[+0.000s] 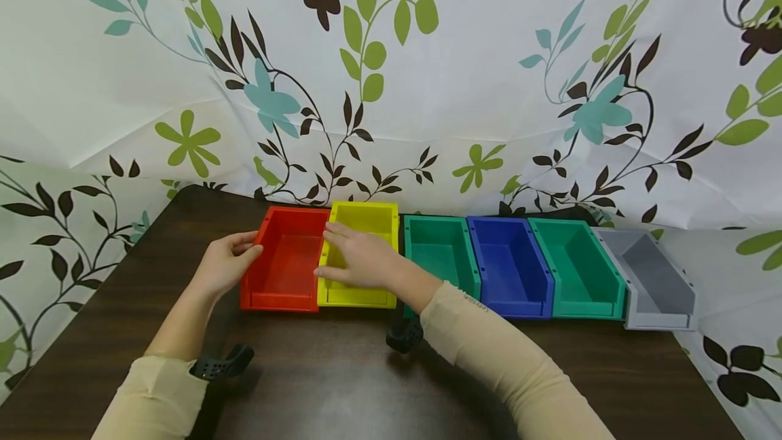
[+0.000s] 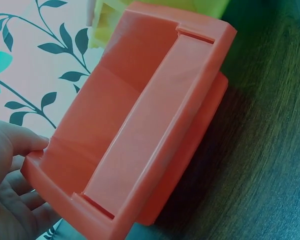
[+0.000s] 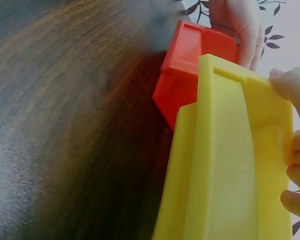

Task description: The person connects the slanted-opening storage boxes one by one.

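My left hand [image 1: 222, 267] holds the left wall of a red open-front bin [image 1: 290, 260]. In the left wrist view, the thumb lies on the rim of the red bin [image 2: 105, 125] and the other fingers are outside the wall. My right hand [image 1: 366, 260] reaches over a yellow bin [image 1: 357, 297] beside the red one, its fingers extended to the left rim. Seen from the right wrist, the thumb touches the rim of the yellow bin [image 3: 227, 165] and lower fingers bend over its opening. Both bins look bare inside where visible.
To the right stand a green bin [image 1: 436, 250], a blue bin [image 1: 510, 270], another green bin [image 1: 577, 270] and a grey bin [image 1: 656, 284] in a row. They are on a dark wooden table [image 1: 324, 379], before a leaf-patterned cloth [image 1: 427, 87].
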`<state>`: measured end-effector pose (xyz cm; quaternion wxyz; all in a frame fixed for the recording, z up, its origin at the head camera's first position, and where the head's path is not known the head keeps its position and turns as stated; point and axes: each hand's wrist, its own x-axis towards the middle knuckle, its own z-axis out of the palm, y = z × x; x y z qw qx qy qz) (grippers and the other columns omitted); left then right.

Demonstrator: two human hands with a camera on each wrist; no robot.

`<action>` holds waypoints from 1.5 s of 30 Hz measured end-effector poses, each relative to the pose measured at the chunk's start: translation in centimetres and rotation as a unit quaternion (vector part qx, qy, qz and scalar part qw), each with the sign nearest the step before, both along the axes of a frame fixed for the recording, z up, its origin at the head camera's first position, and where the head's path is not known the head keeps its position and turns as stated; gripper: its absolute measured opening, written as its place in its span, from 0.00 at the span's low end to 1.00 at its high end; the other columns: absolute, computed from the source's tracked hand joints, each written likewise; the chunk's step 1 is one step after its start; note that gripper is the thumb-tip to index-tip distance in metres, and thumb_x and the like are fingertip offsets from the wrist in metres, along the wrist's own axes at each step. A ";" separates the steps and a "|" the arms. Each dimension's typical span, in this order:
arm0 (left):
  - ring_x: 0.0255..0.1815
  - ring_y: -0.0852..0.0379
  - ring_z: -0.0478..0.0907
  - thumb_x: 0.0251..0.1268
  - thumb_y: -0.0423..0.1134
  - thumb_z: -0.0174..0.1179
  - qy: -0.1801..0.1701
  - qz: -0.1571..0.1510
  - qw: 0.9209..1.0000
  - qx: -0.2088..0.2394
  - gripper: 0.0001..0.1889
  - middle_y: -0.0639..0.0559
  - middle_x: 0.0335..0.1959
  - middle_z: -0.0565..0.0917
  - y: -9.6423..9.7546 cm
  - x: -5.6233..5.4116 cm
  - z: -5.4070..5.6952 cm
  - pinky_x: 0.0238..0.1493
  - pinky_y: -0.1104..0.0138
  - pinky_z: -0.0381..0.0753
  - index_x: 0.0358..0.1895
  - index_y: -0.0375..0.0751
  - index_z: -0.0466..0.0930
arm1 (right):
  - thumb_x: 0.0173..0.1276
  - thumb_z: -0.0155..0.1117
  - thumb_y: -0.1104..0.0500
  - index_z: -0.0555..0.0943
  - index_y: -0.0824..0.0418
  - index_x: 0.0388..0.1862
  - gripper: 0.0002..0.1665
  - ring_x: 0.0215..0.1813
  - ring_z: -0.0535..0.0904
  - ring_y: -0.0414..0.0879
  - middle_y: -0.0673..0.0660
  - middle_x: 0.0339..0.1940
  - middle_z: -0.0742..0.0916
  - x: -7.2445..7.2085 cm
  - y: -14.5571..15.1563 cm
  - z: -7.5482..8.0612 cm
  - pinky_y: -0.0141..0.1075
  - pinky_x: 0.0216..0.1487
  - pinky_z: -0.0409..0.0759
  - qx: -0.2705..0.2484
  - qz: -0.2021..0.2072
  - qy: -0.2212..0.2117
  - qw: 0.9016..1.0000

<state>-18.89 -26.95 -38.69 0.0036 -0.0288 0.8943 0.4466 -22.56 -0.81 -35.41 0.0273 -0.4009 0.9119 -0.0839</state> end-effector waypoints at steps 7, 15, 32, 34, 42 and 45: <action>0.53 0.35 0.77 0.71 0.43 0.49 -0.002 0.000 1.000 0.001 0.27 0.26 0.57 0.75 0.1 0.0 0.0 0.50 0.50 0.81 0.66 0.27 0.63 | 0.66 0.49 0.31 0.63 0.57 0.72 0.45 0.73 0.63 0.46 0.54 0.75 0.65 0.1 0.1 -0.9 0.39 0.68 0.68 -0.010 0.003 0.008 1.000; 0.53 0.35 0.77 0.72 0.42 0.49 -0.005 -0.001 1.000 0.005 0.28 0.26 0.57 0.74 0.1 0.0 0.2 0.50 0.50 0.81 0.67 0.26 0.62 | 0.66 0.48 0.31 0.63 0.59 0.72 0.46 0.74 0.61 0.46 0.54 0.75 0.64 0.1 0.1 -1.5 0.38 0.69 0.67 -0.018 0.009 0.015 1.000; 0.53 0.34 0.77 0.71 0.41 0.49 -0.008 0.000 1.000 0.003 0.27 0.26 0.57 0.74 0.2 -0.1 0.4 0.50 0.49 0.80 0.66 0.26 0.62 | 0.65 0.48 0.29 0.61 0.56 0.73 0.47 0.74 0.61 0.45 0.51 0.76 0.61 0.0 0.2 -2.8 0.36 0.67 0.68 -0.016 -0.004 -0.004 1.000; 0.53 0.34 0.77 0.71 0.42 0.49 -0.009 0.002 1.000 0.001 0.27 0.26 0.57 0.74 0.3 -0.2 0.6 0.50 0.49 0.80 0.67 0.27 0.62 | 0.64 0.48 0.29 0.60 0.56 0.73 0.47 0.74 0.61 0.44 0.50 0.76 0.60 0.1 0.3 -2.8 0.36 0.68 0.67 -0.018 -0.004 -0.007 1.000; 0.54 0.35 0.76 0.72 0.42 0.48 -0.013 0.015 1.000 -0.010 0.27 0.26 0.58 0.74 0.4 -0.1 0.7 0.51 0.49 0.80 0.67 0.27 0.62 | 0.64 0.46 0.28 0.59 0.56 0.74 0.48 0.74 0.62 0.45 0.50 0.77 0.60 0.4 0.3 -2.7 0.37 0.69 0.67 -0.011 -0.007 0.007 1.000; 0.52 0.36 0.77 0.72 0.41 0.47 -0.008 0.025 1.000 -0.017 0.26 0.27 0.56 0.75 0.8 0.0 0.4 0.49 0.50 0.81 0.66 0.27 0.64 | 0.66 0.47 0.30 0.63 0.56 0.72 0.44 0.73 0.63 0.45 0.51 0.75 0.64 0.6 0.5 -2.9 0.37 0.69 0.66 -0.024 -0.003 0.021 0.999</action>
